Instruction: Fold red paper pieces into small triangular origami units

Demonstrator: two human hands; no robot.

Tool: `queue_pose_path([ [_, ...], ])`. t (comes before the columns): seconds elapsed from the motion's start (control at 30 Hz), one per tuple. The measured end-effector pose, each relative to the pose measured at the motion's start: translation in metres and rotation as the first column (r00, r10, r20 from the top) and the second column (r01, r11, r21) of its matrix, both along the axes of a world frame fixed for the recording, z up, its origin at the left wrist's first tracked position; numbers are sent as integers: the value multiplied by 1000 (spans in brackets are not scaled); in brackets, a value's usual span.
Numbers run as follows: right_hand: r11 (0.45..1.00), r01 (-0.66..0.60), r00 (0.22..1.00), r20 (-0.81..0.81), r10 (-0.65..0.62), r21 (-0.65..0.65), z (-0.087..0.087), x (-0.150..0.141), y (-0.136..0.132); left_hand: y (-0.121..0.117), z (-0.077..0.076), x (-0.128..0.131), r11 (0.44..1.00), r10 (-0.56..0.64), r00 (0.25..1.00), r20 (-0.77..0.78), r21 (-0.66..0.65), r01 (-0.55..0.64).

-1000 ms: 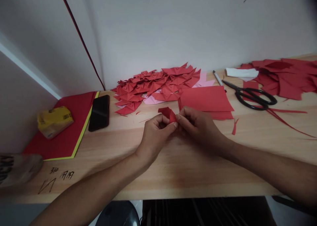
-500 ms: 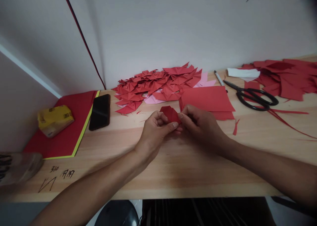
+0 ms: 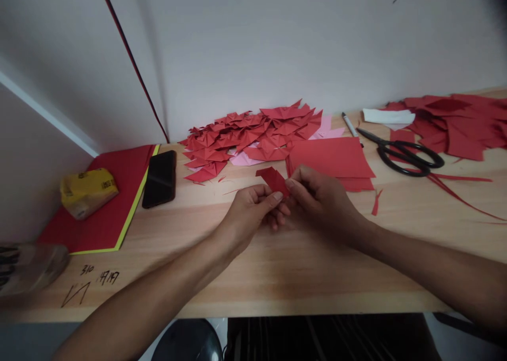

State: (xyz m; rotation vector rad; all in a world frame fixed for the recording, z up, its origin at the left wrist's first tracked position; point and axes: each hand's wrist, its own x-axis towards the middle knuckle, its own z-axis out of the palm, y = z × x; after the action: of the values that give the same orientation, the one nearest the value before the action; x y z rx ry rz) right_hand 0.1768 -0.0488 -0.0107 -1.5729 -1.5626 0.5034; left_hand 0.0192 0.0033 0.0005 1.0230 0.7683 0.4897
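Note:
A small folded piece of red paper is held up off the table between my two hands. My left hand pinches its lower left side, thumb in front and the other fingers curled behind. At its right edge my right hand grips it between thumb and forefinger. Just beyond my right hand lies a stack of red paper sheets. Behind the held piece, a heap of folded red paper shapes rests against the wall, with some pink paper among them.
Black-handled scissors, a marker, a white strip and a pile of red paper pieces lie to the right. On the left are a phone, a yellow packet on red sheets, and a clear bottle.
The held paper has changed shape: a flap now sticks out at its upper left. My left fingers have shifted slightly lower on it and spread a little below; my right hand has barely moved.

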Motion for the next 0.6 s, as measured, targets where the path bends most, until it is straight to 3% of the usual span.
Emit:
queue_pose_path([
  [0.27, 999, -30, 999, -46, 28, -32, 0, 1, 2, -4, -2, -1, 998, 1, 1000, 0, 61, -1],
  [0.47, 996, -23, 988, -156, 10, -84, 2, 7, 7, -4, -5, 0, 974, 140, 983, 115, 163, -158],
  [0.6, 995, -19, 982, -188, 1, -96, 2, 8, 7, -2, -6, 0, 962, 122, 990, 71, 238, -136],
])
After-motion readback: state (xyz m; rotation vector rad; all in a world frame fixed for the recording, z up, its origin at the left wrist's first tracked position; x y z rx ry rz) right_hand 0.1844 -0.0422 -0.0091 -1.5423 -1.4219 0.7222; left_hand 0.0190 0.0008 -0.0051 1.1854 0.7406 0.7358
